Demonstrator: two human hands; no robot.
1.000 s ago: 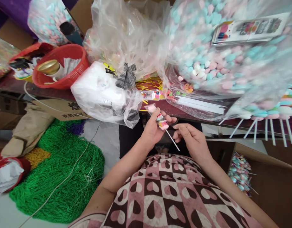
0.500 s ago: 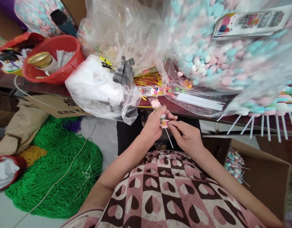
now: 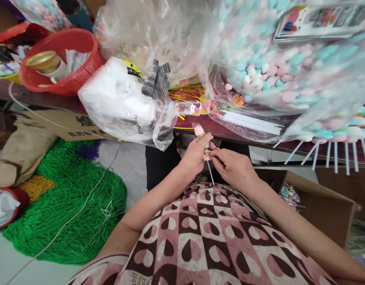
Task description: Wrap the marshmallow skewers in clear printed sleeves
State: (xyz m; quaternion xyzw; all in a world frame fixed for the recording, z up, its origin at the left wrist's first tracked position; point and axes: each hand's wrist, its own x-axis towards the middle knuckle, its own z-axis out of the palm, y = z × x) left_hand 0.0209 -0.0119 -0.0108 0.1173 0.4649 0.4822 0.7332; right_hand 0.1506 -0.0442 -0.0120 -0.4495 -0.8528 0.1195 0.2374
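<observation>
My left hand [image 3: 194, 155] is closed around a marshmallow skewer [image 3: 199, 130] in a clear wrapper, its pink top showing above the thumb. The skewer's white stick [image 3: 210, 173] slants down below the hands. My right hand [image 3: 234, 163] pinches the wrapper's lower edge beside the stick; the fingertips partly hide what lies between them. Just beyond the hands, on the dark red table [image 3: 185, 123], lie yellow twist ties [image 3: 186, 94] and a printed wrapper [image 3: 186, 108].
A big clear bag of pastel marshmallows [image 3: 271, 71] lies at the right, with a stack of printed wrappers [image 3: 325, 21] on top. White sticks [image 3: 250, 122] lie under plastic. Finished-looking skewers [image 3: 348, 128] overhang the edge. An open carton [image 3: 322, 211] stands below; green bead strands [image 3: 78, 206] cover the floor left.
The view has shifted slightly. My right fingers have moved in closer against the wrapper's lower end, and the skewer's stick hangs a little steeper. My left hand keeps its hold.
</observation>
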